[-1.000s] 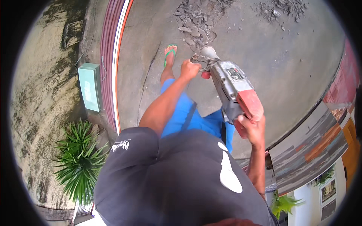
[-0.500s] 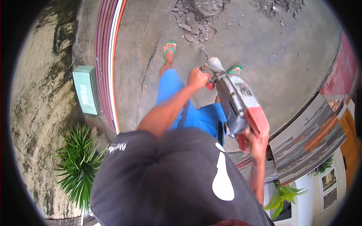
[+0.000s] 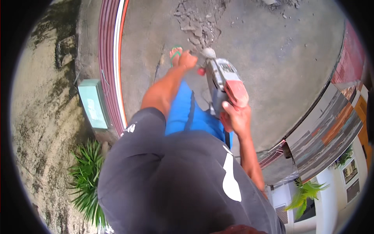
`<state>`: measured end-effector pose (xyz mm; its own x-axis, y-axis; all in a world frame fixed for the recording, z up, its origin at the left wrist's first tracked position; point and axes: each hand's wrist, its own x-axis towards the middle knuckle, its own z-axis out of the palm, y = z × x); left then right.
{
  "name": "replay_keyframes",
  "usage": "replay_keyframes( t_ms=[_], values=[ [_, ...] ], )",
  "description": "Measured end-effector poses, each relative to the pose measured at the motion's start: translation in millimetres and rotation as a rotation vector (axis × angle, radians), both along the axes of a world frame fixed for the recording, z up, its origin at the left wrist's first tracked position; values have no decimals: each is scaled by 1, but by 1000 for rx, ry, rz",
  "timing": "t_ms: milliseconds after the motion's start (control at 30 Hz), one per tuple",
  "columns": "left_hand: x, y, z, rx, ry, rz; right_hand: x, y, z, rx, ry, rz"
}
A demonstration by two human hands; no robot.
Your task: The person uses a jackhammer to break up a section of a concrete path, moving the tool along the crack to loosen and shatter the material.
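Note:
A grey and red demolition hammer (image 3: 221,78) slants across the space before my legs, its front end pointing away from me. My left hand (image 3: 188,60) is closed around the side handle near its front. At the red rear grip, my right hand (image 3: 238,119) is wrapped with the thumb lying along the top. The hammer's rounded nose (image 3: 209,52) is at the near edge of the broken concrete (image 3: 200,28). Its chisel bit is hidden behind the nose, so I cannot tell whether it touches the ground.
My foot in a green flip-flop (image 3: 176,52) stands beside the left hand. More rubble (image 3: 280,4) lies far right. Maroon pipes (image 3: 107,50) and a pale green box (image 3: 93,103) run along the left wall. A spiky plant (image 3: 87,175) grows at lower left.
The hammer has moved forward and left in both hands, toward the broken concrete. My left arm is stretched farther out. The bit and my right foot, visible before, are now hidden.

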<state>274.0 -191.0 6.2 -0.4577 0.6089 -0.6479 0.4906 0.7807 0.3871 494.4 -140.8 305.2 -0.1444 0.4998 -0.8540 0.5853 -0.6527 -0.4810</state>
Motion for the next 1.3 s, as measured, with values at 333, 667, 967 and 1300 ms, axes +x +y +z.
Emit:
replay_keyframes(
  t_ms=[333, 667, 967, 1300],
  values=[
    [27, -15, 119, 155, -322, 417, 49, 2, 110, 90, 31, -71],
    [-35, -8, 9, 342, -21, 253, -12, 9, -5, 174, 14, -51],
    [-52, 8, -13, 70, -283, 227, -20, 17, -11, 237, 84, -165],
    [-85, -2, 57, 285, -1, 60, -62, -11, 74, 271, -91, -132]
  ],
)
